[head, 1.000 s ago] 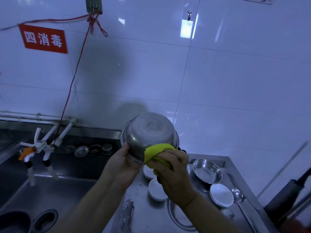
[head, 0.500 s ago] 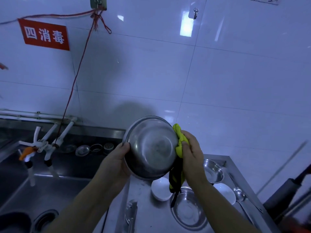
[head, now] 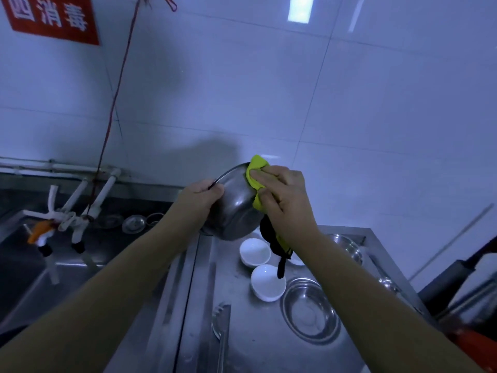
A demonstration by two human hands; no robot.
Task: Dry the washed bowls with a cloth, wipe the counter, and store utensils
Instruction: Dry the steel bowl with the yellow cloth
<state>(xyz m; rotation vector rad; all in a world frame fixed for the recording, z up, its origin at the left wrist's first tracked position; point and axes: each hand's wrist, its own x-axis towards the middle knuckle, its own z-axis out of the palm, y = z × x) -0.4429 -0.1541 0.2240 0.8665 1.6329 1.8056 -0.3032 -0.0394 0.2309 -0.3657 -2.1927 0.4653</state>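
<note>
A steel bowl [head: 234,208] is held up over the counter, its outside facing me and its rim tipped away. My left hand [head: 200,197] grips the bowl's left rim. My right hand [head: 285,195] holds a yellow-green cloth [head: 255,173] against the bowl's upper right edge; the cloth's dark part hangs down below the hand. On the steel counter [head: 242,351] below lie two white bowls [head: 255,251] [head: 267,282], an empty steel bowl [head: 309,309] and steel tongs [head: 222,327].
A sink basin [head: 40,278] lies at the left with taps [head: 70,219] over it and small round lids on its back ledge. Another steel bowl [head: 347,246] and a ladle [head: 387,284] sit at the counter's right edge. Dark objects stand at the far right.
The cloth and my right hand have gone from the bowl's right side up to its top right edge. The bowl has tipped further away. The camera has dropped toward the counter.
</note>
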